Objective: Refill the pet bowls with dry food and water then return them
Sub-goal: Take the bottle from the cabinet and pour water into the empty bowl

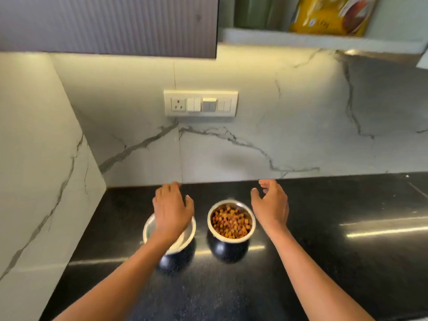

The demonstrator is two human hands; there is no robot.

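Both grips are empty and spread right now: the left hand [172, 213] hovers fingers apart over the left steel bowl [148, 230], hiding most of its inside, while the right hand [271, 205] is cupped wide just beside the kibble bowl [231, 222], not touching it. That bowl is heaped with dry food [231, 222], so expect it to be bottom-heavy but easy to spill if tipped; the polished rim looks slick and rigid, so the rounded dark base is probably the safer hold, one palm wrapped around each. Whether the left bowl holds water I cannot tell. Both bowls stand upright, mouths up, no long axis to speak of, side by side on the black glossy desk [324, 262], near the marble backsplash [301, 123] and its switch panel [201, 103].
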